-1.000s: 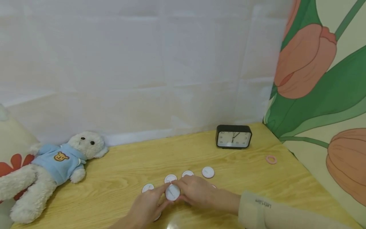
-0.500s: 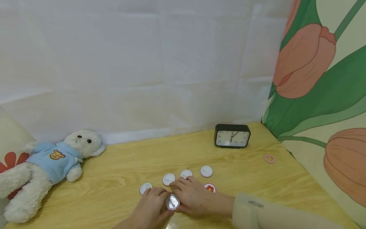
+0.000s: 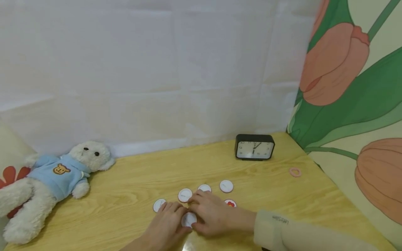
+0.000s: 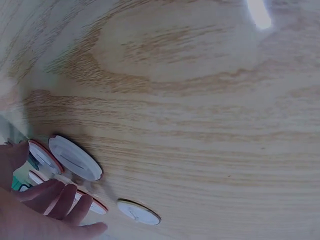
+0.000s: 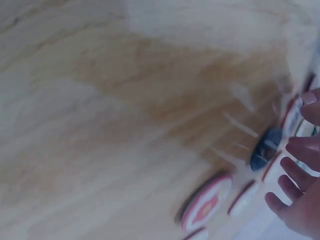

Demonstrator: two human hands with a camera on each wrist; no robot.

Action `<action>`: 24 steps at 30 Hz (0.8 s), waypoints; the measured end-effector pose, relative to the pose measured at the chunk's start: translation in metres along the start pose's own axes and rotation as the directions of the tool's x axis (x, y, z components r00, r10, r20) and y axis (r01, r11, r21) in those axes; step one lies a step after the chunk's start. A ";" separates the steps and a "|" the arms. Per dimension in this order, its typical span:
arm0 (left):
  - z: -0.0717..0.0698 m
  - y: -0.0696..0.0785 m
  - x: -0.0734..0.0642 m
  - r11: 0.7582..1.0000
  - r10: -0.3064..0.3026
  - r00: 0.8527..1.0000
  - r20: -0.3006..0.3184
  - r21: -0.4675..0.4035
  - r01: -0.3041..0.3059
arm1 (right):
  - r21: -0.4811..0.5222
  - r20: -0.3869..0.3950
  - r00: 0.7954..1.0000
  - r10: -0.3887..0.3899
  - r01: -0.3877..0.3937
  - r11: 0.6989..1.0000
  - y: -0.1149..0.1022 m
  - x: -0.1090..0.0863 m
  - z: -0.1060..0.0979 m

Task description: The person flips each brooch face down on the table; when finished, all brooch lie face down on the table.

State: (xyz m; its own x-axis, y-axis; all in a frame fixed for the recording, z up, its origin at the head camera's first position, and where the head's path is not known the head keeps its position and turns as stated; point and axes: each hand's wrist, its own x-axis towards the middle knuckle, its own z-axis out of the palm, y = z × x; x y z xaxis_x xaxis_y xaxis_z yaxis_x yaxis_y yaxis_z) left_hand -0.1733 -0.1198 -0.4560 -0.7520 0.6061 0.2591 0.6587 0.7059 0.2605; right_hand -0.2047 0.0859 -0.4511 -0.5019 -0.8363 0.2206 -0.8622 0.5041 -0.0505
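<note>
A round white-backed badge (image 3: 189, 220) with a thin line across it sits between my hands. My left hand (image 3: 166, 223) pinches its left side, and the thumb of my right hand (image 3: 211, 212) is at its right edge, fingers curled about its far rim. In the left wrist view this badge (image 4: 45, 157) is by the left thumb, and another white badge (image 4: 75, 159) lies close by, hidden in the head view. Under the right hand a dark blue badge (image 5: 266, 149) shows only in the right wrist view.
Beyond the hands lie white badges (image 3: 185, 195), another badge (image 3: 226, 186) and a red-flower badge (image 3: 230, 203). A black clock (image 3: 254, 147) and a pink ring (image 3: 295, 172) are at the right. A plush toy (image 3: 59, 174) lies at the left.
Both hands have come down and slightly nearer with the badge, which tilted and caught the light midway. The red-flower badge has come into sight beside the right wrist.
</note>
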 end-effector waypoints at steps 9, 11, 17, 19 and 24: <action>0.002 0.011 0.016 0.999 0.029 0.999 0.037 -0.025 -0.028 | -0.017 0.023 0.995 0.099 -0.099 0.995 0.016 -0.026 -0.015; 0.004 0.014 0.021 0.999 0.043 0.998 0.042 -0.002 -0.043 | -0.043 0.026 0.992 0.123 -0.122 0.992 0.017 -0.033 -0.015; 0.010 0.022 0.029 0.998 0.054 0.995 0.079 0.028 -0.057 | -0.055 0.013 0.990 0.141 -0.140 0.989 0.021 -0.049 -0.012; 0.012 0.023 0.029 0.997 0.053 0.994 0.091 0.042 -0.057 | -0.055 0.017 0.991 0.130 -0.129 0.990 0.022 -0.052 -0.011; 0.019 0.021 0.030 0.993 0.089 0.995 0.040 0.080 -0.092 | -0.057 0.014 0.994 0.109 -0.108 0.993 0.023 -0.055 -0.006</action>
State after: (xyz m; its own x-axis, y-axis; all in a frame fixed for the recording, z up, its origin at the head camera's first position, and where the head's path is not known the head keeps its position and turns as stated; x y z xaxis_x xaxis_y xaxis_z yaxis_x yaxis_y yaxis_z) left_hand -0.1825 -0.0801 -0.4608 -0.6907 0.6807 0.2441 0.7210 0.6742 0.1600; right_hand -0.1968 0.1448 -0.4583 -0.5935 -0.7795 0.2005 -0.7978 0.6027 -0.0184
